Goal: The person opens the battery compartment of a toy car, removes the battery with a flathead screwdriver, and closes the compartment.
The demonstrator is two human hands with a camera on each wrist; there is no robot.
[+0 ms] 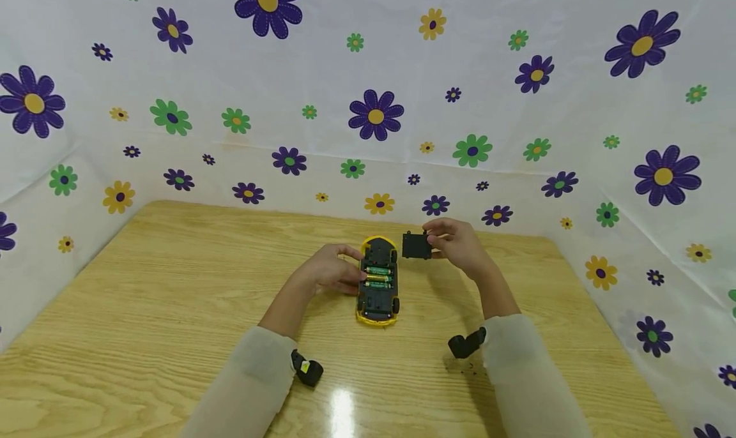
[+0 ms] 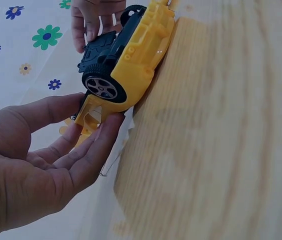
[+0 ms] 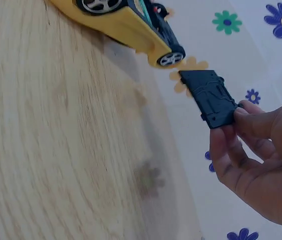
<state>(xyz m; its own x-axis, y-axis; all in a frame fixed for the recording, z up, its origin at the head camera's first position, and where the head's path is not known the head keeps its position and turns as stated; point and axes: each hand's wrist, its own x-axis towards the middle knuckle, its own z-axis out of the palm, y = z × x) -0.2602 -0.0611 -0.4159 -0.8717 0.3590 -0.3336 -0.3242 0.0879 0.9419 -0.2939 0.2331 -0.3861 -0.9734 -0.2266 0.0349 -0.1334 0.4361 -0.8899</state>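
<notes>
A yellow toy car [image 1: 378,304] lies upside down, its black underside and wheels facing up. Three batteries [image 1: 377,278], green and gold, sit side by side in its open compartment. My left hand [image 1: 332,269] grips the car's left side; in the left wrist view its thumb and fingers pinch the yellow body [image 2: 136,75] near a wheel. To the right of the car my right hand [image 1: 458,245] holds a black battery cover [image 1: 415,246] by one edge, above the table. The right wrist view shows the cover [image 3: 211,97] pinched between thumb and fingers, apart from the car.
The wooden table [image 1: 172,317] extends around both hands. Several small dark bits [image 1: 473,368] lie near the right wrist. A white cloth with printed flowers [image 1: 310,74] hangs behind the table and along its sides. Each sleeve carries a small black camera [image 1: 467,343].
</notes>
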